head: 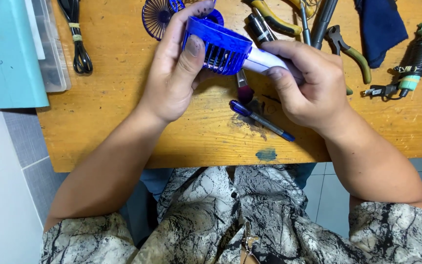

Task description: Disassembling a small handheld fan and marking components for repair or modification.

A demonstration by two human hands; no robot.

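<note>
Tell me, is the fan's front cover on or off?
Off. The round blue grille lies on the table, apart from the handheld fan.

Worn wooden workbench (123,137) above grey tiled floor (30,161).

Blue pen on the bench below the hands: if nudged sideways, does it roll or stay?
The blue pen is slim and round-bodied, lying flat and free on the wooden table, so it would probably roll. It looks stiff and light for its length. A clip might stop it, but none can be made out.
</note>
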